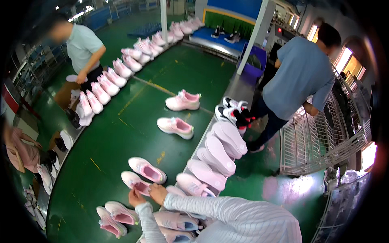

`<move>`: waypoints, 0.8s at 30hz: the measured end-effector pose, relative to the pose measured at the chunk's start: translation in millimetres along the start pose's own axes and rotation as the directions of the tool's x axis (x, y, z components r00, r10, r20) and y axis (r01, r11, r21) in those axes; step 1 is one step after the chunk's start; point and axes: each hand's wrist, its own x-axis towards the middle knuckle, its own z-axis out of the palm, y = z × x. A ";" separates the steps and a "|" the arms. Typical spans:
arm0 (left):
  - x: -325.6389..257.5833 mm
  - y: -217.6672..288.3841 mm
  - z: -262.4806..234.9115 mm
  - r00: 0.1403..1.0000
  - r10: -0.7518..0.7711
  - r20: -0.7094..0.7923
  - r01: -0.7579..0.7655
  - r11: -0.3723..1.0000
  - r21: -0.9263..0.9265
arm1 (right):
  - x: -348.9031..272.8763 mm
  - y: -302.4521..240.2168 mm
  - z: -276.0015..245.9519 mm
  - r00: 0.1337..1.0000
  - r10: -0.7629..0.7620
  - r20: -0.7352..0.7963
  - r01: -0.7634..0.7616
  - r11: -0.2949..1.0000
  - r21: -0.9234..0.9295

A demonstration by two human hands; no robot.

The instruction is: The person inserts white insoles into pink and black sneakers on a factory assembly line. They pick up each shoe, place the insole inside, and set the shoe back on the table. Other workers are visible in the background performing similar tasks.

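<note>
A white-and-pink sneaker (130,178) stands on the green work surface, its heel end toward me. My left hand (136,197) is closed at the left side of its heel. My right hand (158,192) pinches the right side of the heel opening, though the fingertips are small and partly hidden. Right behind it lies a matching sneaker (146,169), not held. Another pair of pink sneakers (117,212) sits to the left of my hands. Under and beside my right forearm, more pink shoes (192,184) crowd a ledge.
Farther along the green surface (142,105) stand two single pink sneakers (182,100). A long row of pink shoes (107,85) lines the far left edge. Light insoles or soles (219,154) and black-white sneakers (233,111) lie on the right ledge. People work left and right; a wire rack (324,133) stands right.
</note>
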 end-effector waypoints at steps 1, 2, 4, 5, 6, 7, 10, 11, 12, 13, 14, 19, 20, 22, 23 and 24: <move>1.9 -13.2 10.3 0.995 0.016 0.100 -0.022 0.998 0.062 | -5.6 0.9 -6.9 0.995 0.015 0.094 -0.020 0.999 0.050; 5.8 -17.1 25.3 0.966 0.020 0.259 -0.071 0.979 0.192 | -12.3 6.7 -12.5 0.982 0.034 0.185 -0.052 0.994 0.092; 25.5 4.3 46.8 0.797 -0.120 0.592 -0.249 0.827 0.504 | -14.2 9.4 -12.9 0.984 0.031 0.177 -0.036 0.999 0.020; 36.0 12.8 49.5 0.716 -0.201 0.668 -0.336 0.740 0.583 | -11.4 5.8 -2.9 0.991 0.021 0.129 -0.027 0.998 0.050; 41.6 17.1 46.6 0.656 -0.270 0.705 -0.401 0.666 0.629 | -10.3 1.5 6.6 0.997 0.014 0.080 -0.020 0.997 0.080; 46.1 20.4 49.9 0.616 -0.306 0.725 -0.455 0.613 0.646 | -7.8 0.1 3.7 0.997 0.020 0.077 -0.026 0.996 0.081; 49.9 17.7 36.1 0.577 -0.390 0.717 -0.518 0.504 0.691 | 1.2 -6.4 0.6 0.990 0.010 0.138 -0.017 0.999 0.044; 46.9 20.3 38.8 0.553 -0.405 0.728 -0.547 0.483 0.684 | 0.7 -1.4 3.3 0.990 0.012 0.139 -0.015 1.000 0.017; 45.3 25.2 45.2 0.529 -0.408 0.744 -0.579 0.467 0.668 | -0.8 3.6 6.1 0.990 0.013 0.142 -0.012 1.000 -0.008; 46.8 25.9 39.9 0.517 -0.425 0.743 -0.600 0.440 0.669 | 3.4 0.1 5.2 0.989 0.059 0.136 -0.058 0.998 -0.011; 43.5 26.6 36.2 0.511 -0.439 0.739 -0.608 0.424 0.672 | 6.2 -0.2 3.7 0.989 0.056 0.140 -0.056 0.998 -0.001; 33.9 28.3 22.6 0.490 -0.485 0.724 -0.640 0.363 0.677 | -7.5 7.5 -63.5 0.971 0.058 0.230 -0.099 0.980 0.174; 34.3 29.5 22.2 0.482 -0.487 0.728 -0.653 0.355 0.669 | -16.1 18.3 -95.3 0.970 0.083 0.228 -0.148 0.948 0.283; 32.4 33.3 24.5 0.470 -0.489 0.735 -0.669 0.346 0.658 | -37.3 64.0 -137.2 0.975 0.216 -0.054 -0.171 0.883 0.436; 31.0 29.7 16.2 0.476 -0.505 0.721 -0.658 0.339 0.672 | -48.3 91.3 -171.0 0.949 0.211 -0.233 -0.074 0.870 0.488; 30.9 27.6 10.0 0.479 -0.516 0.710 -0.647 0.339 0.683 | -58.5 138.2 -177.5 0.959 0.245 -0.143 -0.246 0.969 0.013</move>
